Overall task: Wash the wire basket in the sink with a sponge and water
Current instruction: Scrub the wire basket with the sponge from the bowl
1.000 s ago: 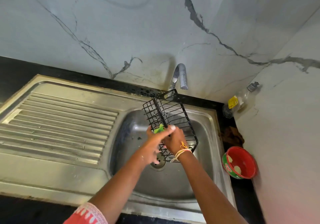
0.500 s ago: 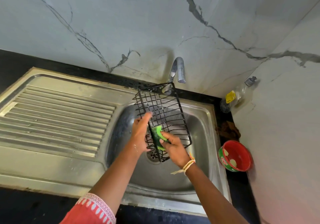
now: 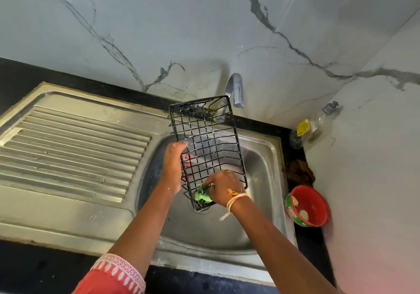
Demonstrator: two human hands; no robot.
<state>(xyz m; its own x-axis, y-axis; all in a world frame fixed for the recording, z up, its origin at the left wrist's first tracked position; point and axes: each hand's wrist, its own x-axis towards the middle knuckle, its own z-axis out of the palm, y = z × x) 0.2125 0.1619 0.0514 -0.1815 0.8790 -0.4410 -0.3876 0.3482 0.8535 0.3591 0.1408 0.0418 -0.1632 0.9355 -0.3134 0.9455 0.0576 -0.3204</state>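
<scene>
Nearest the camera, a red sleeve with white embroidered trim (image 3: 118,273) covers the left forearm, and both bare arms reach forward over the stainless steel sink (image 3: 261,171). The right hand (image 3: 223,188), with pale and orange threads tied at its wrist, has its fingers curled round a crumpled green sponge (image 3: 202,194) and presses it against the near, lower end of the black rectangular wire basket (image 3: 205,143). The left hand (image 3: 173,164) grips the basket's left side rail, thumb up along the rim and fingertips showing through the mesh from behind. The basket is held above the sink bowl, tilted steeply, its near end low over the drain and its far end raised up to the curved metal tap (image 3: 235,90). Left of the bowl lies the ribbed steel draining board (image 3: 72,148). To the right, on the black counter, stand a round red tub with a green band (image 3: 308,206), a brown crumpled scrubber (image 3: 298,172) behind it, and a clear plastic bottle with a yellow label (image 3: 314,124) leaning in the corner of the white marble wall (image 3: 159,32).
</scene>
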